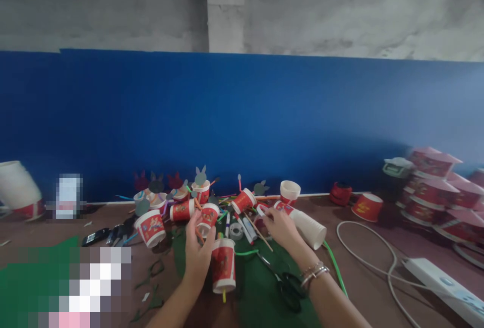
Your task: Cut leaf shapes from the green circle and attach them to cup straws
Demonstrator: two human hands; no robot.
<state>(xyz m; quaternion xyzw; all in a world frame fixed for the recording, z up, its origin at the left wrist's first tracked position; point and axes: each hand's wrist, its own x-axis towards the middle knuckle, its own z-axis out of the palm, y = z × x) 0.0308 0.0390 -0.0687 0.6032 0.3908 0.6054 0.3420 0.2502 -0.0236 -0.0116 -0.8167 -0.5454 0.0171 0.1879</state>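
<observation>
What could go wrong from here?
The scissors lie close to the wrist of the right hand, so their handles might snag the bracelets. The left hand is right beside the nearest red cup and could knock it. The stack of white cups lies on its side and might roll if bumped.

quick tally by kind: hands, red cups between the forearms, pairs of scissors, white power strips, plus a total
hands: 2, left hand and right hand
red cup between the forearms: 1
scissors: 1 pair
white power strip: 1
total: 5
</observation>
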